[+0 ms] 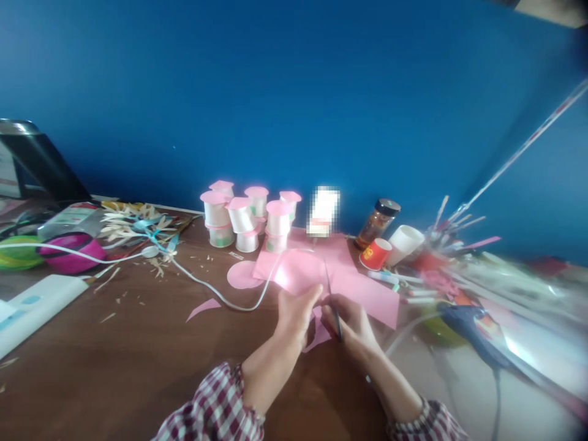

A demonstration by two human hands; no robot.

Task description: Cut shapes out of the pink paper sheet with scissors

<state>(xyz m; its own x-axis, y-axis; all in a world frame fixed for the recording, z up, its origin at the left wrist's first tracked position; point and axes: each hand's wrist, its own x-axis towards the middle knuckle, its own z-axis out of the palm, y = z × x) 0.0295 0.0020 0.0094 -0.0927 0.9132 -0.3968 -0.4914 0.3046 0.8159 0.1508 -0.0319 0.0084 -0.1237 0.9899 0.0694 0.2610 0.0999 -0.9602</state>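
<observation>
My left hand is closed on a piece of pink paper, its thumb lying on top near the edge. My right hand grips scissors, whose thin dark blade points away from me along the right edge of that paper. A narrow pink offcut hangs between the two hands. Beyond and to the right lie larger pink sheets. On the left are a pink paper disc and a curved pink scrap.
White paper cups with pink tops stand stacked at the back. A white cable crosses the table. To the right are a jar, a red cup, a blue glue gun and blurred clutter. A white power strip lies left.
</observation>
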